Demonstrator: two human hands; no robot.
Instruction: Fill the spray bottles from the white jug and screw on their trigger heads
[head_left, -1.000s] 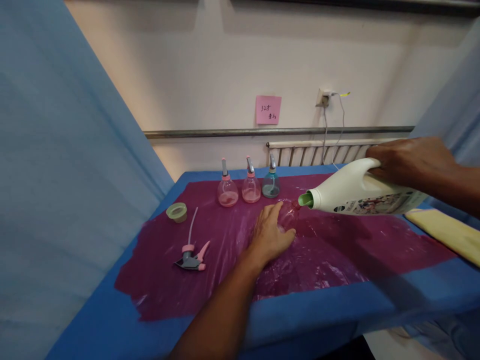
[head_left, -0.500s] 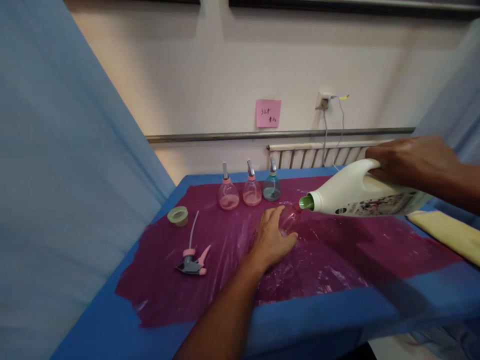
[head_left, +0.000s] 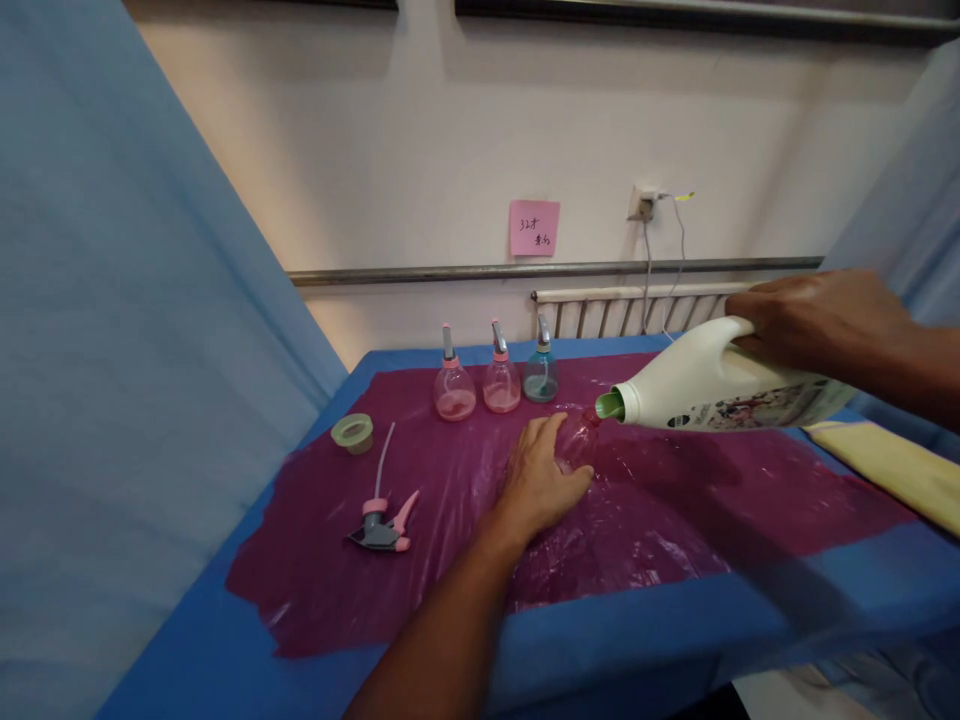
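Pouring occupies both hands. The right hand (head_left: 817, 320) is closed firmly over the handle of a white jug (head_left: 712, 385), which lies tipped almost level. Its green spout (head_left: 609, 405) sits just at the mouth of a small bottle (head_left: 579, 437). The left hand (head_left: 541, 480) is wrapped round the near side of that small bottle, fingers curled about it, steadying it on the purple sheet (head_left: 675, 490). Whether liquid is running cannot be seen, and the left hand hides the level inside.

To do this well, the jug likely wants only a slow, slight tilt, because the mouth under the spout is narrow and the sheet around the left hand already looks wet and slick. The left grip seems best kept low and firm so the small bottle cannot slide or tip away from the spout.

Beyond the left hand's fingertips stand three spray bottles (head_left: 501, 380) in a row, well apart from the pour. A loose sprayer head (head_left: 381, 525) and a green cap (head_left: 352, 431) lie out past the left hand's thumb side. Below the right wrist lies a yellow cloth (head_left: 892, 465)
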